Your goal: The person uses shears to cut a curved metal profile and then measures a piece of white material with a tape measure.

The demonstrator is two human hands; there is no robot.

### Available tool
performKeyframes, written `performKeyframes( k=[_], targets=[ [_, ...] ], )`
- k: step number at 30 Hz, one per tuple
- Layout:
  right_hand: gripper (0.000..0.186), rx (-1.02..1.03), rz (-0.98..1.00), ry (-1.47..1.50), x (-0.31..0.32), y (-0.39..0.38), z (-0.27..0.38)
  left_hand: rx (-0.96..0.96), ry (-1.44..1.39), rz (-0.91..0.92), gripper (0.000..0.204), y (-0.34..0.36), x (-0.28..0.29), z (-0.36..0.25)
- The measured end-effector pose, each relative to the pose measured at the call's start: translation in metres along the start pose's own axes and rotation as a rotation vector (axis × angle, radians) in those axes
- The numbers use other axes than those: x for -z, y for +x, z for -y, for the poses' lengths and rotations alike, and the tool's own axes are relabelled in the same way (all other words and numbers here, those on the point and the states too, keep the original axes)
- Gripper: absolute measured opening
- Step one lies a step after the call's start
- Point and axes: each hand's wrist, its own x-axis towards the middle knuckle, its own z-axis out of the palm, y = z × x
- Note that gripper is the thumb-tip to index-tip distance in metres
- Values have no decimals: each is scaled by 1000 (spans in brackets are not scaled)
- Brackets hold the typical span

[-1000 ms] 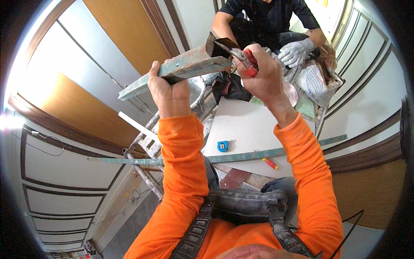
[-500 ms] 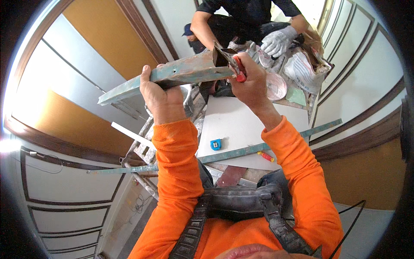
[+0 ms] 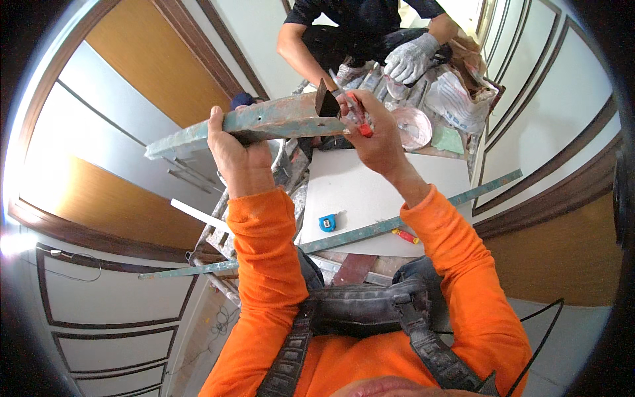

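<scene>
Raised in front of me is a metal channel [image 3: 281, 114] with worn green, rusty paint; its open, jagged end points right. My left hand [image 3: 239, 159] grips it from below near the middle, thumb up along its near side. My right hand [image 3: 382, 135] is closed round the red handles of a pair of snips [image 3: 360, 118] at the channel's right end. Just where the blades meet the metal is hard to make out. Below lie a white board [image 3: 377, 182], a blue tape measure [image 3: 327, 222], a long green metal strip [image 3: 370, 228] and a red-and-yellow tool handle [image 3: 405, 236].
Across from me a person in dark clothes crouches, a grey-gloved hand [image 3: 410, 59] on view. Near them are a pinkish bucket [image 3: 411, 127] and a white striped sack [image 3: 456, 99]. A splattered metal frame [image 3: 215, 228] stands left; panelled walls [image 3: 555, 99] rise on both sides.
The whole view has shifted slightly, with the channel and both hands now a little farther left. The snips' blades show less clearly at the channel's end. Both grips stay the same.
</scene>
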Motion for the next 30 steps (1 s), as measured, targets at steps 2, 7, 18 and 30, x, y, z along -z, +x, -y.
performKeyframes(
  k=[2, 7, 18, 30],
  targets=[
    [25, -196, 215, 127, 12, 5, 18, 25, 53, 75, 32, 8, 11, -11],
    [23, -398, 626, 445, 17, 14, 36, 122, 161, 159, 40, 30, 24, -29],
    [27, -159, 693, 338, 1, 26, 62, 149, 142, 82, 35, 32, 27, -13],
    [34, -135, 676, 201, -1, 29, 69, 250, 56, 78, 32, 42, 38, -14]
  ],
)
